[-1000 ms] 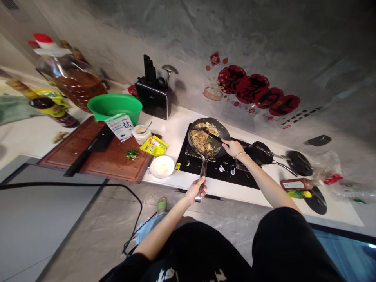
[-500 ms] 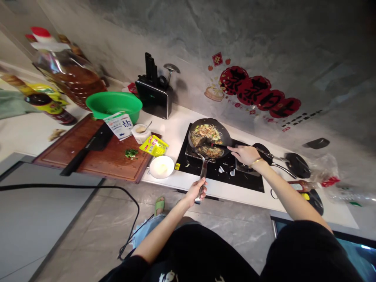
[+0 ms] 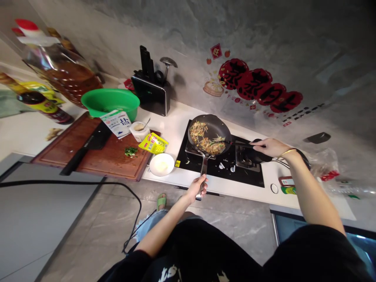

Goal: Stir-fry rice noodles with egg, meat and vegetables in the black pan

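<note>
A dark frying pan [image 3: 221, 125] full of stir-fried noodles [image 3: 205, 139] stands on the black cooktop [image 3: 249, 176]. My left hand [image 3: 197, 186] is closed round the end of the pan's long metal handle. My right hand [image 3: 268, 147], with a gold bangle on the wrist, grips a black spatula [image 3: 235, 143]. The spatula's tip rests at the pan's right rim, and the hand itself is out to the right, over the second burner and a small black pot [image 3: 258, 156].
A wooden cutting board [image 3: 88, 152] on the left carries a cleaver [image 3: 88, 147], chopped greens, a salt packet, a small cup and a yellow sachet. A green bowl [image 3: 110, 101], oil bottles, a knife block [image 3: 151, 92], a white bowl [image 3: 161, 164] and sauce bottles at right share the counter.
My right hand has drawn back to the right, from over the pan to over the second burner, pulling the spatula to the pan's rim. The left hand has kept its hold on the handle.
</note>
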### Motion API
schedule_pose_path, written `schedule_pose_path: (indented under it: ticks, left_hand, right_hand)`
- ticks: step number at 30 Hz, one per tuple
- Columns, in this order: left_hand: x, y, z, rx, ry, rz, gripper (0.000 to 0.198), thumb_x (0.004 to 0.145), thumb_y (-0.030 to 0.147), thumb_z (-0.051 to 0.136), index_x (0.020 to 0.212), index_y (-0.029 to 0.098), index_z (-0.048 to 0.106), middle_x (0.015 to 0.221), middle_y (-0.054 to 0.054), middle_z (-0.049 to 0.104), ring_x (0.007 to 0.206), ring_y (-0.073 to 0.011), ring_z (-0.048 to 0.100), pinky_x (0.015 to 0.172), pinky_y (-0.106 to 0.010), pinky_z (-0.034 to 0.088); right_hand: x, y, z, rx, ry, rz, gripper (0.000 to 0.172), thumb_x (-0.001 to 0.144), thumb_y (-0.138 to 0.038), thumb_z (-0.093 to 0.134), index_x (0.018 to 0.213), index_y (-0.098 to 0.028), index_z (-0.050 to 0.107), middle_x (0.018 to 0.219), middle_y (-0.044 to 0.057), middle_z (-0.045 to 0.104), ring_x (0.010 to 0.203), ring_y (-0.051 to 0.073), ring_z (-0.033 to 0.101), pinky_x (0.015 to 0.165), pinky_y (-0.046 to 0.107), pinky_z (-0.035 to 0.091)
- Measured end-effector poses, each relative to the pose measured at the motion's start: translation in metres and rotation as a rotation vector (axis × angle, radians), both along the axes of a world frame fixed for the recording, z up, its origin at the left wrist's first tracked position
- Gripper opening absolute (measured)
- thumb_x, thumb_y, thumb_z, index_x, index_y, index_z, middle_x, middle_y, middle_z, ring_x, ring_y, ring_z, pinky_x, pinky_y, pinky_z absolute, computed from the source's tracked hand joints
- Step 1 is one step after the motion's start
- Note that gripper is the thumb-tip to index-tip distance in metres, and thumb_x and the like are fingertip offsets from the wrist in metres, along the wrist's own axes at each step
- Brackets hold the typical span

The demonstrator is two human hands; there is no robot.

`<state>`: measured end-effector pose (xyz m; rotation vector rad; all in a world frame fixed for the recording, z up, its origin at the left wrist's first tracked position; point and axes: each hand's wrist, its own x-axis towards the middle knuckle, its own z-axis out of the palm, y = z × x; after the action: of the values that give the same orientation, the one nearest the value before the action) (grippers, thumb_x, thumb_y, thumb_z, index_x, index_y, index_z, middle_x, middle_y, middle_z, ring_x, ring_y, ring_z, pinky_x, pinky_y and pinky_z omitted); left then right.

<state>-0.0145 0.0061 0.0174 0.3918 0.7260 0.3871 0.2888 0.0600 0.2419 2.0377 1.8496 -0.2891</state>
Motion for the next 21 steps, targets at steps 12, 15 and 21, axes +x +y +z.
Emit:
schedule_pose_path:
  ticks: [12, 15, 21]
  left_hand:
    - [0.000, 0.000, -0.002, 0.016, 0.019, 0.003, 0.045, 0.073, 0.061, 0.056, 0.084, 0.017, 0.049, 0.051, 0.006, 0.046, 0.033, -0.0064, 0.038, 0.033, -0.019, 0.024]
    - [-0.001, 0.000, 0.000, 0.020, 0.030, 0.001, 0.046, 0.073, 0.061, 0.056, 0.084, 0.017, 0.049, 0.052, 0.006, 0.046, 0.033, -0.0060, 0.038, 0.033, -0.019, 0.024]
    - [-0.001, 0.000, 0.001, 0.007, 0.023, 0.001, 0.045, 0.073, 0.060, 0.057, 0.084, 0.017, 0.050, 0.052, 0.006, 0.044, 0.033, -0.0055, 0.037, 0.032, -0.019, 0.023]
  right_hand:
    - [-0.070, 0.046, -0.086, 0.230, 0.064, -0.133, 0.044, 0.091, -0.036, 0.035, 0.128, -0.021, 0.055, 0.121, 0.005, 0.062, 0.109, 0.019, 0.058, 0.095, 0.028, 0.041]
    - [-0.088, 0.053, -0.093, 0.197, 0.030, -0.055, 0.044, 0.092, -0.037, 0.035, 0.131, -0.026, 0.051, 0.117, 0.005, 0.064, 0.104, 0.020, 0.060, 0.092, 0.032, 0.043]
    - [-0.067, 0.012, -0.044, 0.102, -0.160, -0.049, 0.043, 0.090, -0.037, 0.037, 0.128, -0.028, 0.055, 0.111, 0.008, 0.067, 0.097, 0.024, 0.063, 0.084, 0.036, 0.046]
